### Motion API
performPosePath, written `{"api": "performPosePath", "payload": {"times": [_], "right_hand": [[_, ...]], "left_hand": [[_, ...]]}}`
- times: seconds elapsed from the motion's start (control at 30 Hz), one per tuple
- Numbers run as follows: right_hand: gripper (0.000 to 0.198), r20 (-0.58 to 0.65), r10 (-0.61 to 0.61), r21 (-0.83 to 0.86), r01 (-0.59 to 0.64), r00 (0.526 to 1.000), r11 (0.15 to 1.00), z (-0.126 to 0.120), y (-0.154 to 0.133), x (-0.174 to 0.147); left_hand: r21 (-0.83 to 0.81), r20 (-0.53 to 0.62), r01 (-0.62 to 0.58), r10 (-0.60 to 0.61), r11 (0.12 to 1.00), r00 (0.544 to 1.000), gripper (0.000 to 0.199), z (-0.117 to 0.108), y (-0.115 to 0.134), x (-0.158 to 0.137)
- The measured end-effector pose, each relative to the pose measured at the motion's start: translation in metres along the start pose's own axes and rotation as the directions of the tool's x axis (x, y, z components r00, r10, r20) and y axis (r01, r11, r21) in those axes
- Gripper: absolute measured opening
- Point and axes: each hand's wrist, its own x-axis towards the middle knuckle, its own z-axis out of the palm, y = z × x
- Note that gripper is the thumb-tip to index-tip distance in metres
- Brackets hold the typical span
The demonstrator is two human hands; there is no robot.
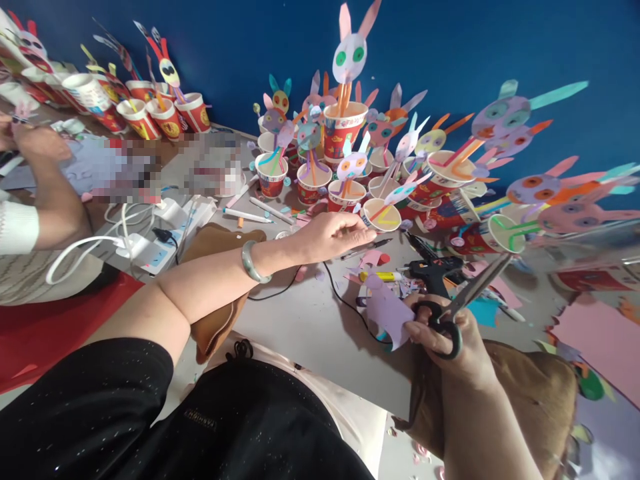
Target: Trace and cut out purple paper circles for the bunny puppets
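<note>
My right hand (pixel 463 350) is closed around black-handled scissors (pixel 473 290), whose blades point up and to the right. Pinched by the same hand is a piece of purple paper (pixel 387 307) with cut, uneven edges. My left hand (pixel 330 237) reaches forward over the table, thumb and fingers drawn together; whatever lies between them is too small or hidden to make out. Just beyond its fingertips stands a paper cup (pixel 381 217) with a paper rabbit head (pixel 400 193) rising from it. A black glue gun (pixel 435 267) lies beyond my right hand.
Several red paper cups with paper rabbit heads (pixel 350 57) crowd along the blue wall (pixel 240 40). Pens (pixel 249 215), paper scraps and a power strip (pixel 167 247) with white cables lie on the table (pixel 300 333). Pink paper (pixel 600 333) is at right. Another person's arm (pixel 57 180) is at left.
</note>
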Motion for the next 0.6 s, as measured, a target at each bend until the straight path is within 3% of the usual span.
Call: {"api": "performPosePath", "payload": {"times": [0.07,0.13,0.3,0.47,0.6], "right_hand": [[0.033,0.075,-0.001,-0.045,0.004,0.997,0.999,-0.001,-0.003,0.0],[0.035,0.111,-0.002,-0.077,0.01,0.994,0.997,-0.001,-0.005,0.001],[0.041,0.004,0.019,-0.003,-0.019,1.0,1.0,0.001,-0.001,0.0],[0.034,-0.213,-0.064,0.082,0.083,0.975,0.993,0.008,0.002,0.003],[0.032,-0.413,-0.166,-0.032,0.168,0.896,0.985,0.01,0.01,0.005]], "left_hand": [[-0.134,0.1,-0.005,0.018,0.991,0.995,0.04,0.002,0.004,-0.003],[-0.167,0.238,0.001,0.04,0.986,0.97,0.038,0.005,0.006,-0.006],[-0.145,0.446,0.063,0.009,0.987,0.895,0.011,0.016,0.003,-0.008],[-0.264,0.465,0.211,-0.068,0.941,0.883,0.006,0.021,0.001,-0.008],[-0.437,0.335,0.308,-0.165,0.845,0.928,0.01,0.02,0.002,-0.008]]}}
